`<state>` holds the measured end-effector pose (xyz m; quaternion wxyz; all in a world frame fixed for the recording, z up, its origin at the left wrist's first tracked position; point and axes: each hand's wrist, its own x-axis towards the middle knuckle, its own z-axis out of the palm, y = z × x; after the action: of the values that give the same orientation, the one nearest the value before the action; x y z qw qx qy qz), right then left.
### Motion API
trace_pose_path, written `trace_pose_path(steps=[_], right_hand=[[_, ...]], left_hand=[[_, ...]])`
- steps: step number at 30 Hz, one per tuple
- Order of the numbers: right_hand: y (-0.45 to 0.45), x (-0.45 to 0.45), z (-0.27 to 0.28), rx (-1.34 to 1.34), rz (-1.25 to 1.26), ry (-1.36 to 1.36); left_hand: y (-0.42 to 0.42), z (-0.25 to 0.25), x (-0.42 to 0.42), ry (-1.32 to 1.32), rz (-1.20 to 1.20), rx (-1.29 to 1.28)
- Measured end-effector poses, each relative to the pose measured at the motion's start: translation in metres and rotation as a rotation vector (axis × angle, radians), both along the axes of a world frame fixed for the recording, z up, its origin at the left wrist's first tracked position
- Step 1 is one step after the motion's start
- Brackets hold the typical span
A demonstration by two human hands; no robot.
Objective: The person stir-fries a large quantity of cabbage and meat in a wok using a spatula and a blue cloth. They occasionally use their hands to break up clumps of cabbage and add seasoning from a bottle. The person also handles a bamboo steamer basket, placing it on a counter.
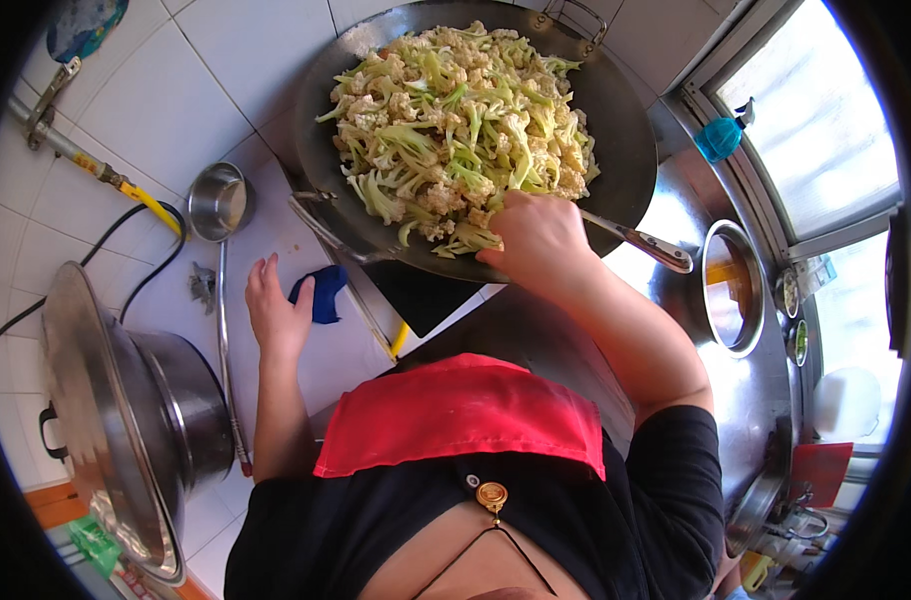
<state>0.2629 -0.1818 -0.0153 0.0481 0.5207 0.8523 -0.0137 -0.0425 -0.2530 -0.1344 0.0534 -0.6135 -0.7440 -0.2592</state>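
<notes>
A large wok [628, 142] in front of me is heaped with cut cauliflower [455, 120]. My right hand [542, 229] is at the wok's near rim, its curled fingers against the cauliflower; whether they grip a piece is hidden. A utensil handle [654, 247] slants out over the rim beside this hand, and its other end is out of sight behind the hand and food. To the left, my left hand [279, 307] is held with fingers apart above a white surface. Its thumb overlaps a folded blue cloth [324, 294] in view, with no visible grip on it.
A long-handled metal ladle [221, 202] lies left of my left hand, near a big lidded pot [178, 405]. A yellow hose [152, 202] runs along the tiled wall. On the right counter stand a metal pot [733, 289], small bowls [798, 341] and a blue spray bottle [722, 139].
</notes>
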Motion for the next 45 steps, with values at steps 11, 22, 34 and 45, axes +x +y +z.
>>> trace_pose_path(steps=[11,22,34,45], right_hand=[[0.008,0.028,0.018,0.107,-0.059,0.287],[0.013,0.036,0.024,-0.038,-0.140,0.897],[0.019,0.038,0.042,0.294,-0.117,0.767],[0.018,0.063,0.077,0.432,-0.276,0.388]], left_hand=[[0.021,0.142,0.094,-0.346,-0.571,0.299],[0.083,0.167,0.131,-0.429,-0.829,-0.178],[0.119,0.182,0.184,0.134,-1.007,0.264],[0.166,0.205,0.120,0.354,-0.600,0.300]])
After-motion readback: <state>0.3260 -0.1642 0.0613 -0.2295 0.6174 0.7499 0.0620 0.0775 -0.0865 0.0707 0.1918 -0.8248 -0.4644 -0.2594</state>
